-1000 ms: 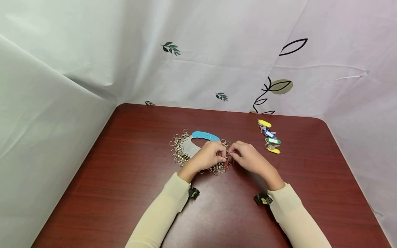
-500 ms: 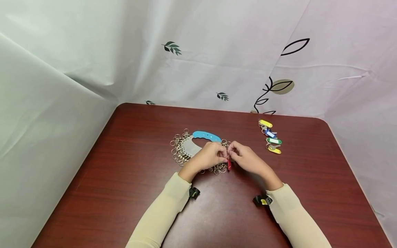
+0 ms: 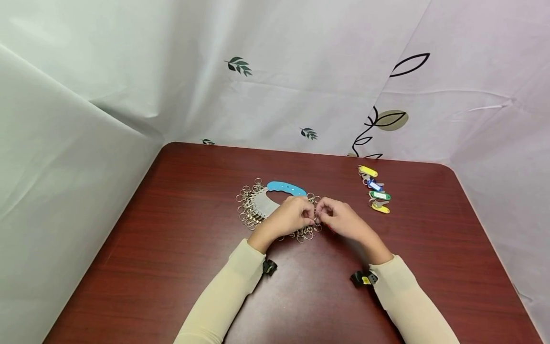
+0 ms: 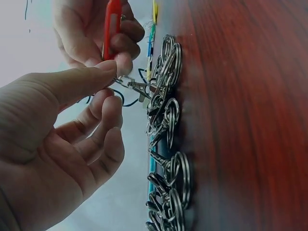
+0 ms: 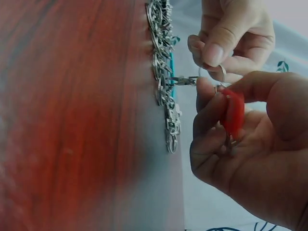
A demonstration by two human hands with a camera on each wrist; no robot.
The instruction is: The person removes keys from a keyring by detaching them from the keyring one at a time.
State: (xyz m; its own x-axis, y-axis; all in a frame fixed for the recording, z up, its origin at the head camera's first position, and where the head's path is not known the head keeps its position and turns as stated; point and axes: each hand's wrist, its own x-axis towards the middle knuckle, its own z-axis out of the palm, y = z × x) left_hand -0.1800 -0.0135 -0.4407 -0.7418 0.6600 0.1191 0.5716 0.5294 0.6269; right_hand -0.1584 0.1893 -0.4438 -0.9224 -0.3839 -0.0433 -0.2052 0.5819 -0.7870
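A fan-shaped metal key holder (image 3: 263, 203) with a blue handle (image 3: 286, 188) lies on the table, its curved edge lined with snap clips and split rings (image 4: 182, 178). My left hand (image 3: 290, 216) pinches the end of one raised clip (image 4: 137, 86) between thumb and index finger. Close beside it, my right hand (image 3: 341, 219) holds a red key tag (image 5: 235, 114) by its ring end, fingertips nearly meeting the left thumb. Part of a key (image 5: 229, 142) shows below the tag in the right wrist view. From the head view the tag is almost wholly hidden by the right hand.
To the right, a column of tagged keys lies on the dark red table (image 3: 172, 267): a yellow tag (image 3: 368, 171), a blue tag (image 3: 375, 186), a green tag (image 3: 380, 196) and another yellow tag (image 3: 380, 208). White cloth (image 3: 275, 95) hangs behind and at both sides.
The red key tag, which hung below the fingertips half a second ago, has swung right and under my right hand. Both hands stay at nearly the same place beside the key holder.
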